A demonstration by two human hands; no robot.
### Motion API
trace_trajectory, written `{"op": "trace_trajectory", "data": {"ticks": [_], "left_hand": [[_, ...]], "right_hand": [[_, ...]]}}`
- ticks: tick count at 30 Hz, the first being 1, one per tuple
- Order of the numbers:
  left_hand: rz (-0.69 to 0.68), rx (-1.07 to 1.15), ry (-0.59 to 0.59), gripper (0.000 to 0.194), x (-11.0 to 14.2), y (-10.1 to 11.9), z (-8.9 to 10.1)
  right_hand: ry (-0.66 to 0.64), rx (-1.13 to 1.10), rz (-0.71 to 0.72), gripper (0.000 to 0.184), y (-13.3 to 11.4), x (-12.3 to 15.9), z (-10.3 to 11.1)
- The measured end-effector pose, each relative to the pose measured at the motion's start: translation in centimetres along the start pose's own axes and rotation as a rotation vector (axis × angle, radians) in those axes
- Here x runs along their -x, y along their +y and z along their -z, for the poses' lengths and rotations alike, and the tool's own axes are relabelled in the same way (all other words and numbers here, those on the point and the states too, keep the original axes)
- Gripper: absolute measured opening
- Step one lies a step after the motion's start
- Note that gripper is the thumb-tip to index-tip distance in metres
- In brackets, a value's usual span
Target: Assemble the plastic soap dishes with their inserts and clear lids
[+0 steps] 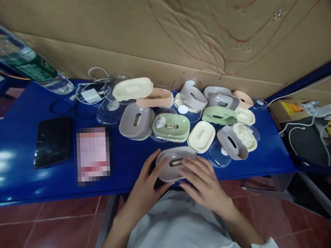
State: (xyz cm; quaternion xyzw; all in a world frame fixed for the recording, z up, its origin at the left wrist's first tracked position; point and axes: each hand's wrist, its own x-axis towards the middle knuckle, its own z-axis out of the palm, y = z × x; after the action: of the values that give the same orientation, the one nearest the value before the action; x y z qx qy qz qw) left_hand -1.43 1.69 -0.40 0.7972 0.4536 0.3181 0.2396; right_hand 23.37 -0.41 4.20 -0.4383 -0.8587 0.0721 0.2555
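A grey oval soap dish (180, 151) with a slot in its middle is at the front edge of the table, between my hands. My left hand (147, 180) grips its left end, thumb underneath and fingers over the rim. On the right end, my right hand (201, 178) lays its fingers across the top near the slot. Just beyond it sit a cream oval tray (201, 137), a green slotted dish (182, 125) under a clear lid (160, 133), and a larger grey slotted piece (135, 121).
More grey, green, cream and peach parts with clear lids (219, 156) crowd the back of the blue table (134, 172). At left are a black phone-like device (53, 142), a pixelated pink item (92, 152), a white charger (91, 96) and a water bottle (41, 68). Cardboard (110, 35) stands behind.
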Motion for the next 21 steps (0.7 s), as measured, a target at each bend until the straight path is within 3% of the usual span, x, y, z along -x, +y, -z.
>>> {"op": "trace_trajectory", "data": {"ticks": [3,7,11,17,21], "left_hand": [[-0.006,-0.001,-0.025,0.074,-0.1,-0.1,-0.1],[-0.032,-0.021,-0.017,0.059,-0.2,0.0,0.0],[-0.063,-0.046,0.021,0.041,-0.2,0.3,-0.1],[-0.145,-0.189,0.059,0.058,0.2,0.7,-0.3],[-0.178,-0.274,0.071,0.054,0.3,1.0,-0.3]], "right_hand": [[-0.063,0.018,-0.054,0.046,2.5,1.7,0.5],[-0.031,-0.057,-0.08,0.047,4.2,3.0,-0.1],[-0.034,-0.081,-0.064,0.041,4.1,3.1,-0.4],[-0.026,-0.057,-0.045,0.04,3.7,2.9,-0.3],[-0.004,-0.053,-0.033,0.042,3.5,3.2,-0.6]]}}
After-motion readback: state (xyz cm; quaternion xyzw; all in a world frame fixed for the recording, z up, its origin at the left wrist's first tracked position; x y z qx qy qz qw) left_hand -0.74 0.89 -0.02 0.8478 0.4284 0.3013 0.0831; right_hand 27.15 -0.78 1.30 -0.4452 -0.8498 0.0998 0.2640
